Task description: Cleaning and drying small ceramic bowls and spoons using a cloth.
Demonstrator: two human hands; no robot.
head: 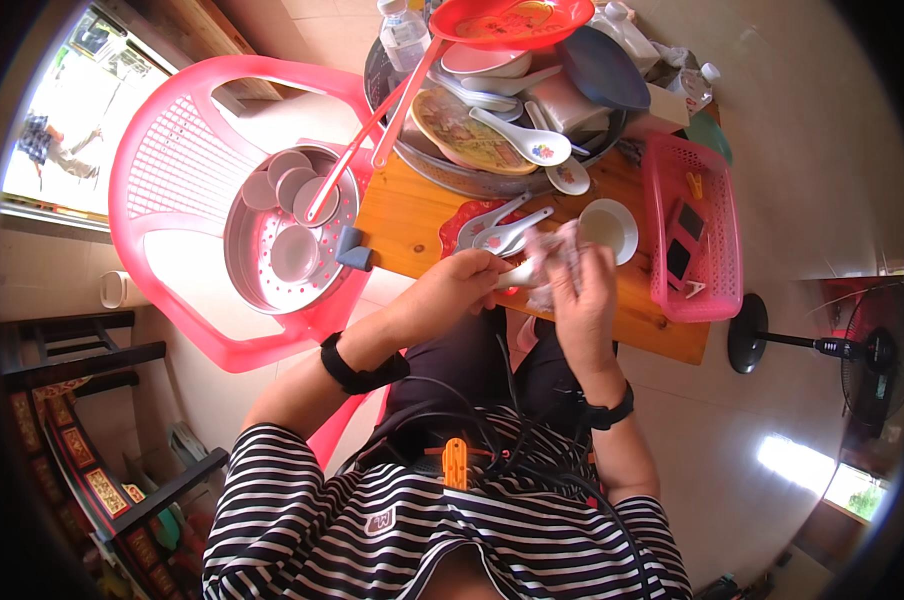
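My left hand [467, 279] grips the handle of a white soup spoon [518, 276] above the front edge of the wooden table [399, 225]. A crumpled pinkish cloth [555, 259] in my right hand [585, 283] wraps the spoon's other end and hides it. Just beyond, white floral spoons [503, 237] lie on a red patterned mat [453, 225]. Right of them stands a white bowl [618, 229] with pale liquid in it. Farther back, more spoons [536, 144], a patterned oval plate [452, 124] and other dishes fill a large metal basin [441, 178].
On the left, a pink plastic chair [167, 300] bears a perforated metal pan [253, 289] with several small round dishes [294, 253]. A pink basket [726, 255] stands at the table's right end. A red-handled strainer [339, 180] juts out leftward. A black fan [876, 349] stands right.
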